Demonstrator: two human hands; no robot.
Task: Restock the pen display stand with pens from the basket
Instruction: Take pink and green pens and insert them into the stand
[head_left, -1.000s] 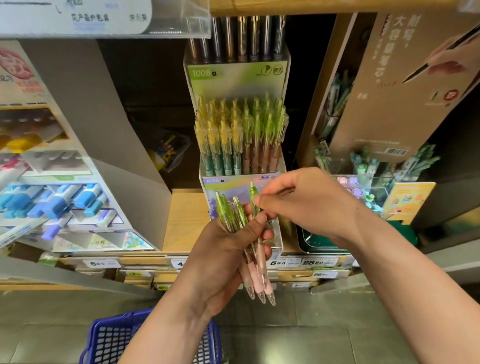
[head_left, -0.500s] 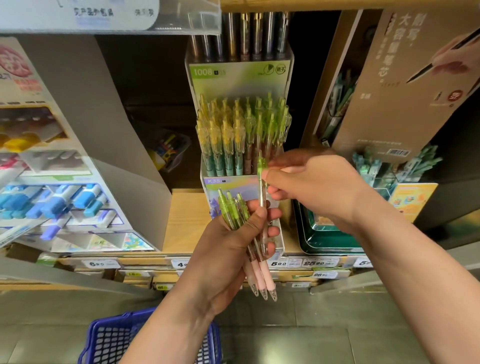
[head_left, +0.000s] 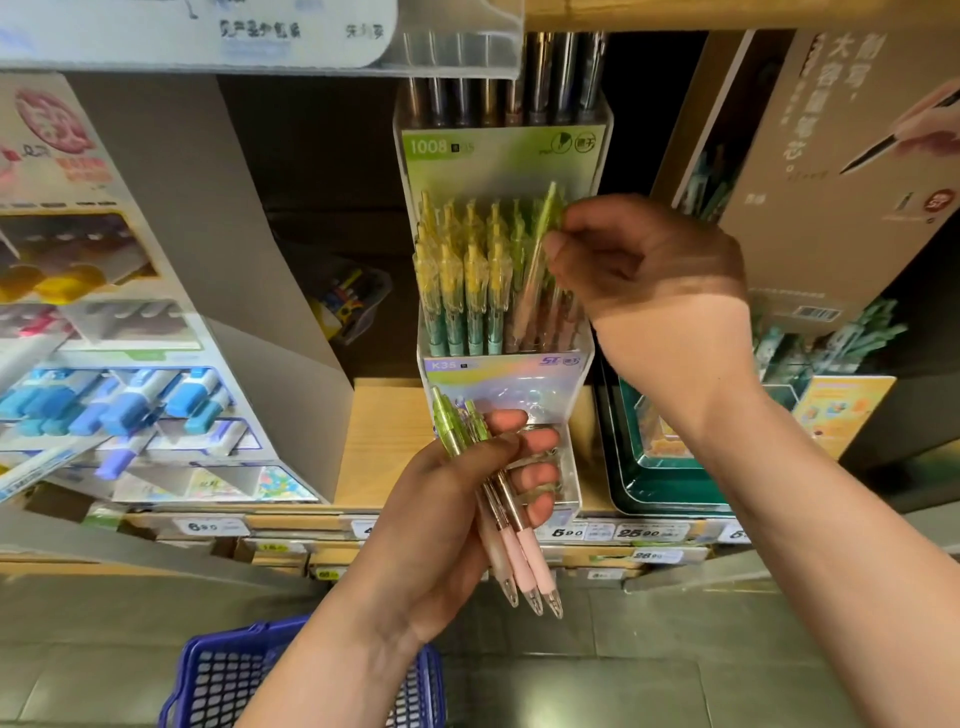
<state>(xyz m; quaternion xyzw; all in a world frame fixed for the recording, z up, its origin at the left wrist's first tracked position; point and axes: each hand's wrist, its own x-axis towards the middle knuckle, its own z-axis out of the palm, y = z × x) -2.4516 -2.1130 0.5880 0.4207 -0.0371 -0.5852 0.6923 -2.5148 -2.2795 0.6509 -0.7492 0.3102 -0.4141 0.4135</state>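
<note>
Since a second ago your right hand (head_left: 649, 270) has carried one green-capped clear pen (head_left: 546, 239) up from the bundle to the right side of the clear acrylic display stand (head_left: 498, 161), pinching it near the clip, its tip among the stocked rows. Your left hand (head_left: 457, 519) grips three more pink-gripped pens (head_left: 514, 530) below. The stand looks nearly full; those three remain, and the blue plastic basket (head_left: 223, 675) hides its contents.

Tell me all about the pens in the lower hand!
The bundle of pens looks like clear plastic: lime-green clip tops, see-through barrels, pink grips and three pointed tips showing. The left hand grips them round the middle, tips pointing down, tops leaning up and left, in front of the clear display stand.
</note>
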